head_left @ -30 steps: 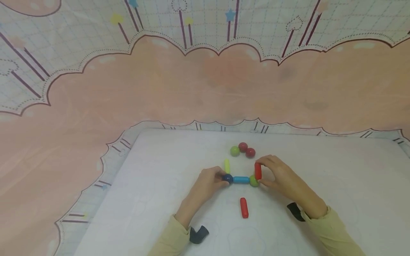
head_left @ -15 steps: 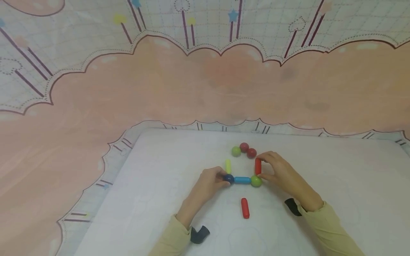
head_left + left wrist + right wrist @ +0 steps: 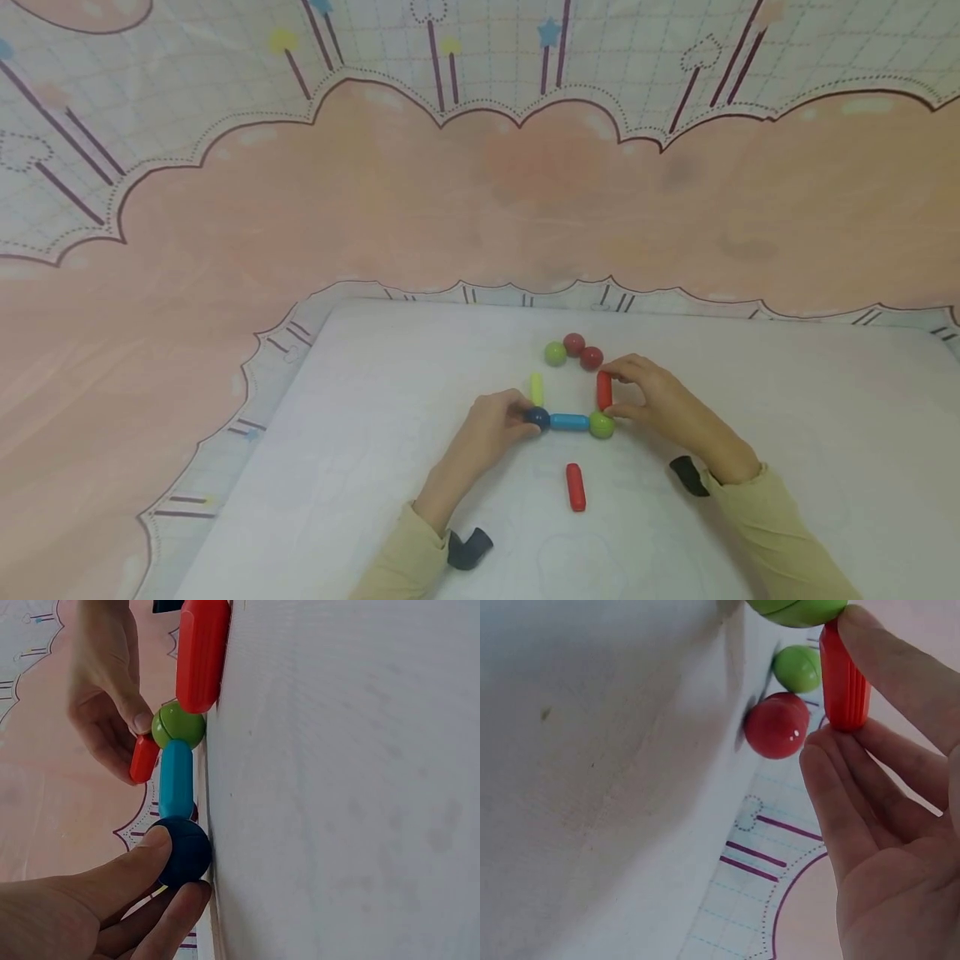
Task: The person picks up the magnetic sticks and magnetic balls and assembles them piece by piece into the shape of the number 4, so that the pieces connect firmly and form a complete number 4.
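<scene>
The far red rod [image 3: 604, 391] is touching the near green ball [image 3: 602, 425] with its near end; the right hand [image 3: 660, 406] is pinching it between thumb and fingers. The left hand [image 3: 491, 425] is gripping the dark blue ball [image 3: 537, 419], left of a light blue rod [image 3: 570, 422] touching both balls. A white tabletop [image 3: 352, 450] is spreading beneath them, a second red rod [image 3: 576, 487] lying nearer and three balls [image 3: 573, 345] resting farther. Behind, a printed backdrop [image 3: 637, 200] is showing peach clouds [image 3: 412, 183] and stars [image 3: 549, 32].
</scene>
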`<state>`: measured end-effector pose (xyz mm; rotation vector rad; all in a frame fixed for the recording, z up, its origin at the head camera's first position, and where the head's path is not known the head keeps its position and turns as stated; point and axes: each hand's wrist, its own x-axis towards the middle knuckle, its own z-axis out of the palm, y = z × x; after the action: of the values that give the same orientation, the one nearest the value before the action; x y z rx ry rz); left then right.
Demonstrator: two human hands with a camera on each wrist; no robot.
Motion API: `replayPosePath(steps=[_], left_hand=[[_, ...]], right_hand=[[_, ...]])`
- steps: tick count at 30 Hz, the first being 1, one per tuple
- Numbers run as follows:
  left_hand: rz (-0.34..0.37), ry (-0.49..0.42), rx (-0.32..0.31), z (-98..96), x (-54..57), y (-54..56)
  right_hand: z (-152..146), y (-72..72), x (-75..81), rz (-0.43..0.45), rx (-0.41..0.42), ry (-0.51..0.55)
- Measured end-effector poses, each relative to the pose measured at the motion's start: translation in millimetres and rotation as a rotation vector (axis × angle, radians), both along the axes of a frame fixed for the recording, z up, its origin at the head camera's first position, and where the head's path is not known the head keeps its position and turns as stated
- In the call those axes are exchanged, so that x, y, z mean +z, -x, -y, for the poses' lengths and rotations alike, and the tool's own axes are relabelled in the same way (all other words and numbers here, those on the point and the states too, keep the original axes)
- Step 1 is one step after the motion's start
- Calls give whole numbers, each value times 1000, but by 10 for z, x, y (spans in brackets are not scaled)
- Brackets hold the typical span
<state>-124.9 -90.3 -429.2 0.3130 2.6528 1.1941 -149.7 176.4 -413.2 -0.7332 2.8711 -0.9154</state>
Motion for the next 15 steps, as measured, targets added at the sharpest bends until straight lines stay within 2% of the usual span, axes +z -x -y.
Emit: replayPosePath(steps=[15], left_hand=[[0, 13, 8, -10, 1, -4]], right_hand=[[-36, 53, -7, 69, 9, 18]])
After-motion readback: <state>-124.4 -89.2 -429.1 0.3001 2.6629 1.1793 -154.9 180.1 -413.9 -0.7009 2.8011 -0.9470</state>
